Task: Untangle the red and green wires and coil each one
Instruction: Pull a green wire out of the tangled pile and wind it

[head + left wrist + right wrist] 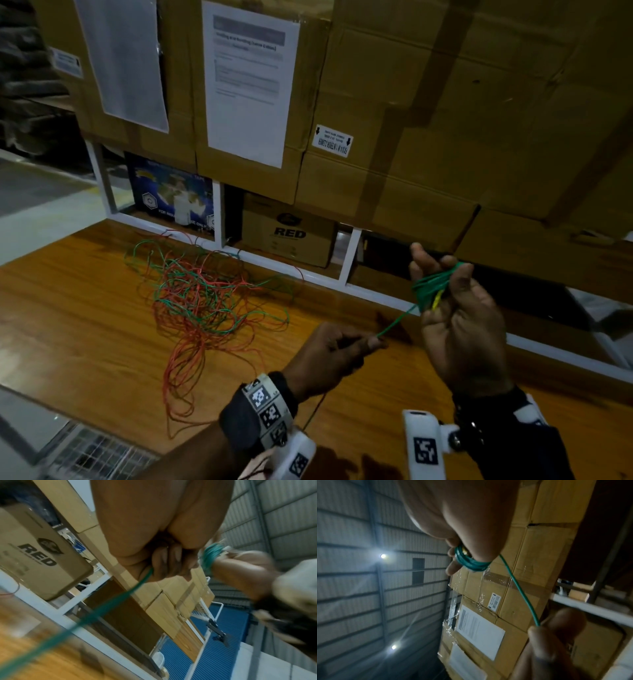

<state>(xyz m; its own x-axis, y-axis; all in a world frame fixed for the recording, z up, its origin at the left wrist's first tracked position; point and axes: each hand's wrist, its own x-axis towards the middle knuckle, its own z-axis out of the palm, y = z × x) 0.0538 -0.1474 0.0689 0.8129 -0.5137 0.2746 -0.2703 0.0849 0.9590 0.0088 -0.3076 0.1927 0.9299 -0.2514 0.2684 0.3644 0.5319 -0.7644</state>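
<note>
A loose tangle of red wire (191,356) and green wire (209,308) lies on the wooden table (68,325) left of centre. My right hand (455,308) is raised at the right, palm towards me, with a small green coil (430,287) wound round its fingers and held there. A taut green strand (397,320) runs from the coil down to my left hand (339,349), which pinches it between thumb and fingers. In the left wrist view the green strand (120,600) leaves the closed fingers (171,561). The right wrist view shows the coil (471,562) and the strand (522,595).
Stacked cardboard boxes (428,120) with taped paper sheets (246,82) rise behind the table. Under them a white shelf frame (349,253) holds a box marked RED (287,233) and a blue printed box (171,195). A metal grate (96,455) lies at the lower left.
</note>
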